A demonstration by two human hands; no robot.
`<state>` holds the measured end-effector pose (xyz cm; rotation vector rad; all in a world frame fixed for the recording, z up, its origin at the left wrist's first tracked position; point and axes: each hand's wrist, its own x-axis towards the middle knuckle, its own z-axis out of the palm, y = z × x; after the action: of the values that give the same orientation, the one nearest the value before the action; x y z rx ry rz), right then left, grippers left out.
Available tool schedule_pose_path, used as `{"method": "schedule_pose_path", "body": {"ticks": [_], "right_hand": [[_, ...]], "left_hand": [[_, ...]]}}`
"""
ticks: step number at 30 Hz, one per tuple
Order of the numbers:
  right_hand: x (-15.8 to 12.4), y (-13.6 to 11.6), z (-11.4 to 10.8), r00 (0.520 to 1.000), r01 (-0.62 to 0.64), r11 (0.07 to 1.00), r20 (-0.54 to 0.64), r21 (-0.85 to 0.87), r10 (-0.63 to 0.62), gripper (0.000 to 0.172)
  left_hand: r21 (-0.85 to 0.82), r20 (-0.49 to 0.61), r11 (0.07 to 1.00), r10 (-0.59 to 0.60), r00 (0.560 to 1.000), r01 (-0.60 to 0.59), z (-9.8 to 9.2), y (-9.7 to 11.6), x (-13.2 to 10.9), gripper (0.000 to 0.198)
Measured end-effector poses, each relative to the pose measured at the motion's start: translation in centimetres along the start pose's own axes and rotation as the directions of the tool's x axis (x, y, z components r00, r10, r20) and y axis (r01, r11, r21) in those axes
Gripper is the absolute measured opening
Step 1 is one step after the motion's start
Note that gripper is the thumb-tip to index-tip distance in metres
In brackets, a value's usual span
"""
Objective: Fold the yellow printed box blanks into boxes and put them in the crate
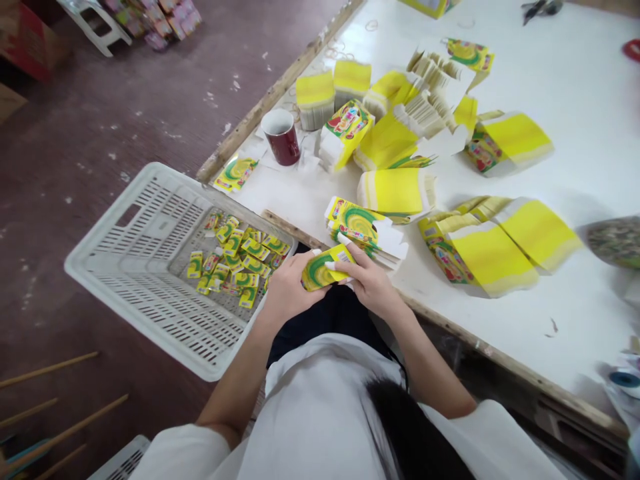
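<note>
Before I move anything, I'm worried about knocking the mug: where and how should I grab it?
Wrap the mug around its dark red body, probably from the near left: its wall is round, no handle shows, and yellow boxes stand close on its right. The left hand is nearer, but helps hold a small box.

One handheld box (320, 272), one mug (285, 143), one table (565, 73), four wooden sticks (50, 369)

The box (326, 257) is yellow with a green swirl (316, 273) (there's a bar code (343, 256) at one end). It is on a slant, held in the left hand (290, 288) and right hand (371, 281).
</note>
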<state>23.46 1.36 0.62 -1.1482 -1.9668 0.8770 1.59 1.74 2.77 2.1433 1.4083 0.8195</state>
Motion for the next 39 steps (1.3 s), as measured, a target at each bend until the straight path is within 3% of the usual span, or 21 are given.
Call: {"method": "schedule_pose_path", "body": {"ticks": [3, 6, 12, 18, 21, 23, 25, 27, 28, 30, 35, 39], "right_hand": [[0.4, 0.0, -0.8, 0.998, 0.049, 0.998, 0.034, 0.047, -0.051, 0.025], [0.6, -0.7, -0.8, 1.000, 0.015, 0.998, 0.016, 0.069, -0.016, 0.021], [0.1, -1.2, -0.1, 1.000, -0.022, 0.979, 0.009, 0.202, 0.020, 0.053], [0.5, -1.4, 0.5, 0.999, -0.048, 0.992, -0.014, 0.117, 0.050, 0.052], [0.9, -1.3, 0.6, 0.989, -0.056, 0.991, -0.127, 0.122, 0.071, 0.055], [1.2, -0.7, 0.0, 0.956, -0.121, 0.986, -0.253, 0.116, 0.147, 0.039], [1.5, 0.2, -1.1, 0.883, -0.241, 0.969, -0.403, 0.047, 0.240, 0.018], [1.8, 1.4, -2.1, 0.820, -0.378, 0.922, -0.493, -0.086, 0.290, 0.012], [1.9, 1.9, -2.5, 0.810, -0.432, 0.888, -0.503, -0.160, 0.303, 0.014], [2.1, 2.8, -2.8, 0.818, -0.491, 0.828, -0.470, -0.270, 0.332, 0.019], [2.6, 3.3, -2.3, 0.825, -0.497, 0.806, -0.463, -0.322, 0.324, 0.020], [2.6, 2.1, -2.5, 0.823, -0.466, 0.851, -0.472, -0.241, 0.316, 0.021]], "left_hand": [[-0.015, 0.036, 1.000, 0.022, 0.999, -0.021, 0.0, 0.1, 0.1, 0.062], [-0.041, 0.021, 0.999, 0.024, 1.000, -0.023, 0.3, 0.5, 0.1, 0.059], [-0.078, -0.001, 0.997, -0.009, 1.000, 0.009, 0.6, 0.7, -0.2, 0.060], [-0.042, -0.033, 0.998, -0.037, 0.999, 0.036, 0.8, 1.3, -0.3, 0.060], [-0.194, -0.086, 0.972, -0.152, 0.985, 0.133, 1.1, 1.0, -0.7, 0.060], [-0.356, -0.227, 0.910, -0.303, 0.925, 0.211, 0.8, 0.0, -1.2, 0.061], [-0.442, -0.417, 0.861, -0.444, 0.793, 0.250, 0.0, -1.7, -1.8, 0.069], [-0.391, -0.573, 0.868, -0.490, 0.657, 0.307, -1.0, -3.5, -2.4, 0.088], [-0.336, -0.618, 0.870, -0.493, 0.613, 0.362, -1.5, -4.3, -2.7, 0.096], [-0.272, -0.639, 0.855, -0.503, 0.582, 0.441, -2.2, -5.2, -3.2, 0.100], [-0.376, -0.510, 0.844, -0.532, 0.676, 0.381, -0.8, -4.3, -2.8, 0.079], [-0.656, -0.312, 0.712, -0.560, 0.767, 0.253, 1.9, -2.1, -1.9, 0.062]]}}
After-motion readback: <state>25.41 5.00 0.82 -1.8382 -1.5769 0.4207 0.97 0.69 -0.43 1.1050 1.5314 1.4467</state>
